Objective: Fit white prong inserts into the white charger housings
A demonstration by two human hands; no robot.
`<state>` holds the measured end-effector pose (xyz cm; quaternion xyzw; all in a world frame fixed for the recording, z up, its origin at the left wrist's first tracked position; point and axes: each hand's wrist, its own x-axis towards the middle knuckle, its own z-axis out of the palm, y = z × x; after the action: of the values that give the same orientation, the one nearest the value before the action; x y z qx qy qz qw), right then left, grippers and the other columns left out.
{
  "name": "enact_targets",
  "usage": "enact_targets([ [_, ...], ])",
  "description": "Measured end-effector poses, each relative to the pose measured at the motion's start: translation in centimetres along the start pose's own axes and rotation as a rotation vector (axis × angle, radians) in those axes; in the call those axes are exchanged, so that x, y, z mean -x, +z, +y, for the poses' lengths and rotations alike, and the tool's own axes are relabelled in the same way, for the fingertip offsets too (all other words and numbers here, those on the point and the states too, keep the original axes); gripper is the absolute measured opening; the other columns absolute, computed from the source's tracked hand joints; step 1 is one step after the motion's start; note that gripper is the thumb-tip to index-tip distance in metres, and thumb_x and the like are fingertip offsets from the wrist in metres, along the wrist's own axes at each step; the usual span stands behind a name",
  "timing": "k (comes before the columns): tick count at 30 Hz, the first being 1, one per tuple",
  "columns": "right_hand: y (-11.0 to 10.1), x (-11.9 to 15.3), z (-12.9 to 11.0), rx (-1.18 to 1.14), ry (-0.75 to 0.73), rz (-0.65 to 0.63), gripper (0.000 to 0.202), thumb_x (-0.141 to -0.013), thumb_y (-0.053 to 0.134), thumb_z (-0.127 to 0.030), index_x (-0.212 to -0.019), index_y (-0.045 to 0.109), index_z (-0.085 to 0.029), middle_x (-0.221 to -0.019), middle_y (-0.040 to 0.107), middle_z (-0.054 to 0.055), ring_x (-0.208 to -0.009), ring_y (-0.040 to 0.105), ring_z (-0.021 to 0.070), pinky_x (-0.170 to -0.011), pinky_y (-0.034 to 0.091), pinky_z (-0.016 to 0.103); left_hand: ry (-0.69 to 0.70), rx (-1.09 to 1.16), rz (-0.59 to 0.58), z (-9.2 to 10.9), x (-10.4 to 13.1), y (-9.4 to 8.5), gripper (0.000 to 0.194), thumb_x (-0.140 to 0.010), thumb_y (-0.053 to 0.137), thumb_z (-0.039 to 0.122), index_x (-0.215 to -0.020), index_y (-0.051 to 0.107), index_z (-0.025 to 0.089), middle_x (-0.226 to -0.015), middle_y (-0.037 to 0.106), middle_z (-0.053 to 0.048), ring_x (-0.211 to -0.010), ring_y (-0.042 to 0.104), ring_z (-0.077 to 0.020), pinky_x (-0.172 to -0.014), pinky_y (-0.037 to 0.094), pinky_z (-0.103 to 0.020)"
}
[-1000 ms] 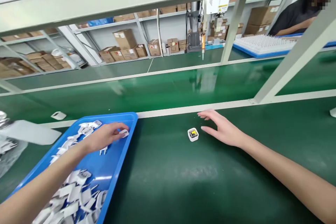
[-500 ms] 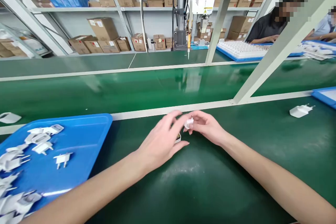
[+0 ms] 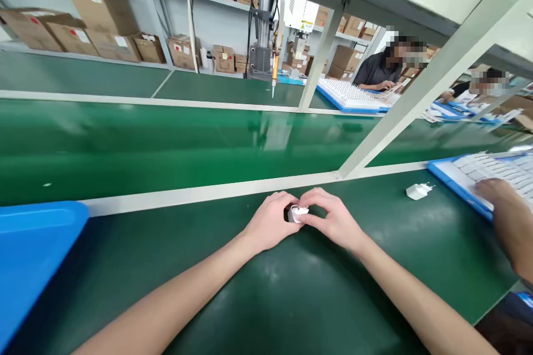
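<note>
Both hands meet over the dark green table (image 3: pixel 258 288). My left hand (image 3: pixel 272 221) has its fingers closed around a small white housing (image 3: pixel 293 215). From the right, my right hand (image 3: pixel 331 219) pinches a small white plug piece (image 3: pixel 301 211) between thumb and fingers. The plug piece sits against the housing's right side; whether it is fully seated cannot be made out. Farther right on the table lies a white plug adapter (image 3: pixel 418 191), its pins pointing right.
A blue tray (image 3: pixel 37 244) is at the left edge. At the right, another person's hand (image 3: pixel 499 191) reaches over a blue-rimmed tray (image 3: pixel 460 188) of white parts. A slanted metal post (image 3: pixel 416 105) rises beyond my hands. A person (image 3: pixel 381 69) sits across the belt.
The view has turned right, so the left tray's plugs have left it. My left hand has closed round the housing and the plug piece is now against it. Another person's hand has appeared at right.
</note>
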<state>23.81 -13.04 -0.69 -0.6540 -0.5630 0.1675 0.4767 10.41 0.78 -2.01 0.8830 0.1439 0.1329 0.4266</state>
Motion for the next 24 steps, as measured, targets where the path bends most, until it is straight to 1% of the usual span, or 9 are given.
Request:
enact_targets([
  [2,-0.3,0.8,1.2,0.052,0.015,0.028,0.015,-0.091,0.072,-0.037,-0.098,0.070,-0.025,-0.103,0.065,0.005,-0.098,0.061,0.0218,-0.088,0.051,0.039,0.039,-0.019,0.014,-0.1,-0.6,0.7,0.021,-0.080,0.071,0.030,-0.099,0.067,0.023,-0.102,0.067,0.001,-0.098,0.060,-0.0195,-0.085,0.045,-0.033],
  [4,-0.5,1.2,1.5,0.111,0.005,0.043,0.012,-0.092,0.071,-0.033,-0.100,0.070,-0.025,-0.104,0.063,0.005,-0.099,0.060,0.0216,-0.089,0.050,0.039,0.075,-0.037,0.010,-0.3,-0.8,1.0,0.018,-0.081,0.070,0.030,-0.098,0.066,0.023,-0.100,0.067,0.002,-0.096,0.060,-0.0186,-0.084,0.043,-0.034],
  [7,-0.6,1.3,1.3,0.125,0.002,0.064,0.011,-0.092,0.072,-0.029,-0.102,0.071,-0.027,-0.103,0.062,0.004,-0.097,0.059,0.0211,-0.086,0.050,0.038,0.092,-0.030,-0.010,-0.5,-0.9,1.1,0.015,-0.084,0.069,0.031,-0.095,0.065,0.024,-0.097,0.067,0.004,-0.093,0.059,-0.0173,-0.084,0.041,-0.034],
  [10,-0.8,1.2,0.9,0.107,0.040,0.053,0.012,-0.092,0.072,-0.030,-0.104,0.070,-0.029,-0.103,0.062,0.004,-0.096,0.060,0.0214,-0.083,0.051,0.038,0.097,-0.035,-0.017,-0.6,-1.0,1.2,0.013,-0.086,0.068,0.032,-0.094,0.064,0.023,-0.098,0.068,0.003,-0.091,0.060,-0.0173,-0.083,0.040,-0.035],
  [13,-0.9,1.2,0.8,0.171,0.057,0.029,0.012,-0.093,0.070,-0.029,-0.104,0.070,-0.029,-0.103,0.062,0.005,-0.095,0.060,0.0221,-0.084,0.051,0.039,0.117,-0.055,-0.007,-0.7,-1.0,1.5,0.010,-0.087,0.067,0.030,-0.093,0.064,0.023,-0.099,0.068,0.001,-0.090,0.060,-0.0176,-0.084,0.041,-0.037],
  [16,-0.8,1.2,0.7,0.213,0.078,0.040,0.010,-0.092,0.070,-0.028,-0.102,0.071,-0.028,-0.103,0.062,0.005,-0.093,0.060,0.0221,-0.084,0.051,0.039,0.128,-0.073,0.003,-0.8,-1.0,1.6,0.009,-0.087,0.066,0.029,-0.093,0.064,0.023,-0.100,0.068,0.001,-0.091,0.061,-0.0181,-0.085,0.041,-0.038],
  [21,-0.2,1.3,1.1,0.000,0.186,0.096,0.010,-0.089,0.074,-0.031,-0.097,0.070,-0.026,-0.101,0.059,0.004,-0.090,0.059,0.0201,-0.079,0.051,0.035,0.123,-0.085,-0.009,-0.8,-1.1,1.7,0.009,-0.087,0.067,0.029,-0.093,0.064,0.022,-0.099,0.068,0.002,-0.092,0.061,-0.0190,-0.085,0.041,-0.038],
  [24,0.1,1.6,1.3,-0.009,0.192,0.123,0.009,-0.089,0.075,-0.030,-0.096,0.070,-0.026,-0.102,0.059,0.004,-0.092,0.058,0.0201,-0.078,0.050,0.034,0.143,-0.080,-0.008,-0.9,-1.0,1.8,0.010,-0.088,0.066,0.029,-0.095,0.064,0.022,-0.099,0.068,0.001,-0.090,0.060,-0.0188,-0.085,0.040,-0.038],
])
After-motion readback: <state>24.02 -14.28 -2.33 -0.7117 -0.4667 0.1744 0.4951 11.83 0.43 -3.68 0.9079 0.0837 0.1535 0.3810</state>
